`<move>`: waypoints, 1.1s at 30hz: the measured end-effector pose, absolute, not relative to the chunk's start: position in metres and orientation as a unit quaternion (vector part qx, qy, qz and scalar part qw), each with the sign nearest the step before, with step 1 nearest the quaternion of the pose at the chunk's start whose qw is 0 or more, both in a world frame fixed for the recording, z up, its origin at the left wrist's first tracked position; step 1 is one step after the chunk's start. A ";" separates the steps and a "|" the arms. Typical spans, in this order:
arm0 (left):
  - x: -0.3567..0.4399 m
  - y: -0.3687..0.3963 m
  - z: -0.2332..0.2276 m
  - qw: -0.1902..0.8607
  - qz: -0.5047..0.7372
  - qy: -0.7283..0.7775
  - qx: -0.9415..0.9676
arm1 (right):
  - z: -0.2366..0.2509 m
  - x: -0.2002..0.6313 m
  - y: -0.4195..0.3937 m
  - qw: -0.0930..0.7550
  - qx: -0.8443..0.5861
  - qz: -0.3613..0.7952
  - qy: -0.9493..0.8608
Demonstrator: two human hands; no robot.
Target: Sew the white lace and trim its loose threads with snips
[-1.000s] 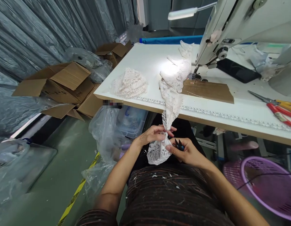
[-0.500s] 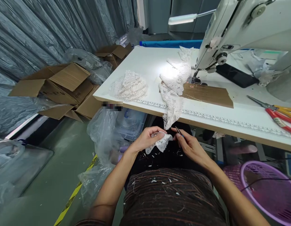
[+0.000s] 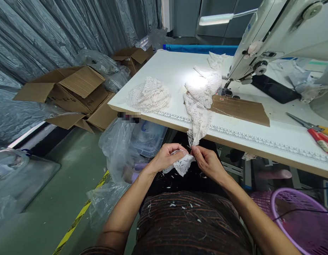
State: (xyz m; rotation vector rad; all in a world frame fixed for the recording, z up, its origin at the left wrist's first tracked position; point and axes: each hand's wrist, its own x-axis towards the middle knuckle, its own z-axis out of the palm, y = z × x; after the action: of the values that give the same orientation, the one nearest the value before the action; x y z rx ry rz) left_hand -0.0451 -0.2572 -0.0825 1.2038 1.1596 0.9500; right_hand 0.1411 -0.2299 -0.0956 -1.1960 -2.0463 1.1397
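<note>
My left hand [image 3: 166, 157] is closed on a small cut piece of white lace [image 3: 182, 165], holding it over my lap just below the table edge. My right hand [image 3: 208, 163] meets it from the right, with fingertips pinching the piece's upper edge. The small black snips seen earlier do not show in that hand. A long white lace strip [image 3: 197, 118] hangs over the table edge just above both hands, and its upper end lies under the sewing machine [image 3: 275, 32].
A heap of lace [image 3: 149, 95], a cardboard sheet [image 3: 239, 108], a black phone [image 3: 276, 91] and red and yellow scissors [image 3: 319, 134] lie on the white table [image 3: 169, 65]. Cardboard boxes [image 3: 70, 90] and plastic bags [image 3: 117, 148] stand at left, a purple basket [image 3: 299, 216] at right.
The lace piece has come apart from the hanging strip. Both hands rose toward the table edge. My right hand, which showed black snips, now pinches the piece.
</note>
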 end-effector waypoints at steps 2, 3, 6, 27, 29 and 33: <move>-0.045 -0.258 -0.082 0.582 0.410 0.494 0.499 | -0.096 0.142 -0.232 0.250 -0.434 0.435 -0.748; -0.045 -0.258 -0.081 0.586 0.409 0.495 0.494 | -0.096 0.142 -0.234 0.248 -0.431 0.436 -0.750; -0.045 -0.257 -0.079 0.591 0.398 0.504 0.488 | -0.095 0.139 -0.238 0.249 -0.432 0.405 -0.766; -0.048 -0.257 -0.090 0.600 0.328 0.506 0.525 | -0.098 0.114 -0.241 0.522 -0.523 0.340 -0.582; -0.048 -0.258 -0.097 0.598 0.319 0.501 0.539 | -0.095 0.109 -0.238 0.529 -0.512 0.335 -0.588; -0.049 -0.259 -0.121 0.545 0.285 0.496 0.612 | -0.092 0.114 -0.248 0.528 -0.462 0.316 -0.639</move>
State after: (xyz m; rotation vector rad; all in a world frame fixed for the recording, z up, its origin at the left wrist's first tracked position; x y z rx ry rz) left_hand -0.0493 -0.2586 -0.1207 1.4520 1.1776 0.6766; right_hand 0.1138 -0.2476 -0.0921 -1.1030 -1.5276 0.7542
